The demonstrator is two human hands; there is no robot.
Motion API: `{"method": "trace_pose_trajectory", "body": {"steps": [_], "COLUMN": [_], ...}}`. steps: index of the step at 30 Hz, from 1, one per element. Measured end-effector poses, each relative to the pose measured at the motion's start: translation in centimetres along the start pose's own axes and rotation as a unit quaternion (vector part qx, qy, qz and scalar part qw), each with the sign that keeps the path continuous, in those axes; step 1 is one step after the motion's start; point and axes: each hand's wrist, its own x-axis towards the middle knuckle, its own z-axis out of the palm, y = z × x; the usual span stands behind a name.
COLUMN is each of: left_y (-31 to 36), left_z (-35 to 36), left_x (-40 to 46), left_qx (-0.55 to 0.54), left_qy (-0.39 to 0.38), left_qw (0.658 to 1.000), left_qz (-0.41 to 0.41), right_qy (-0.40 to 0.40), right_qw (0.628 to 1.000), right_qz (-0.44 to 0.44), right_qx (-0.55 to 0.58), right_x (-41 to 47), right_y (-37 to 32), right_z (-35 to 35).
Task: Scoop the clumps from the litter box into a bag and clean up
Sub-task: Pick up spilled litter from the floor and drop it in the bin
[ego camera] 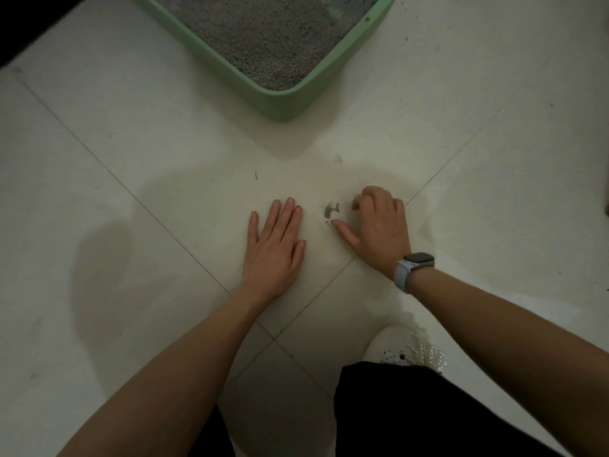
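Two hands work the floor (131, 133) near the box (290, 103). Our left hand (273, 245) lies flat, fingers straight, left of a small grey spill (329, 211); our right hand (379, 225), just right of it, has fingers curled, though we cannot tell whether they hold any. Best sweep grains toward the flat palm, then pinch. Litter (270, 37) looks fine, grey, level.

litter box (280, 103) ahead, litter (263, 37) in it | spilled litter (330, 211) on floor (131, 143) between left hand (273, 245) and right hand (379, 225) | shoe (400, 347) behind right hand
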Motion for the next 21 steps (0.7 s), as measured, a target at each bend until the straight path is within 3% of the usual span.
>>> {"method": "trace_pose_trajectory", "body": {"steps": [7,13,21], "left_y": [0.0,0.0,0.0], "left_z": [0.1,-0.1,-1.3], "left_x": [0.1,0.1,0.2], "left_qx": [-0.022,-0.028,-0.05], "left_qy": [0.012,0.022,-0.017], "left_qw": [1.0,0.999,0.998], "left_qz": [-0.007,-0.01,-0.017], "right_qy": [-0.063,-0.03,-0.029], "right_qw": [0.972,0.966,0.971], "right_qz": [-0.161,-0.199,-0.175], "right_qx": [-0.157,-0.164,-0.162], "right_x": [3.7,3.5,3.2], "right_y": [-0.2,-1.2,-1.9], "right_z": [0.0,1.2,1.5]}}
